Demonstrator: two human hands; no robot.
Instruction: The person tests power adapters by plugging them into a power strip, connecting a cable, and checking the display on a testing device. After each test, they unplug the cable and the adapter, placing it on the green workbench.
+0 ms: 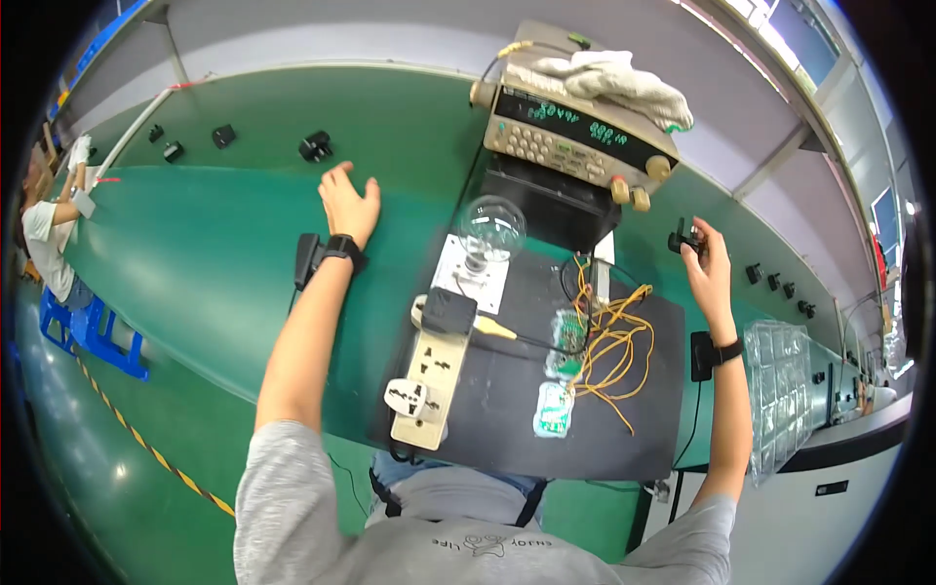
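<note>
Right now, the right hand has its thumb and fingers clamped on a black adapter, to the right of the meter and near a row of other adapters on the green bench. Over on the other side, the left hand holds its thumb and fingers apart, near a second adapter. Between the arms, a power strip and tangled yellow wires lie on a dark mat, with a bulb beyond the strip.
</note>
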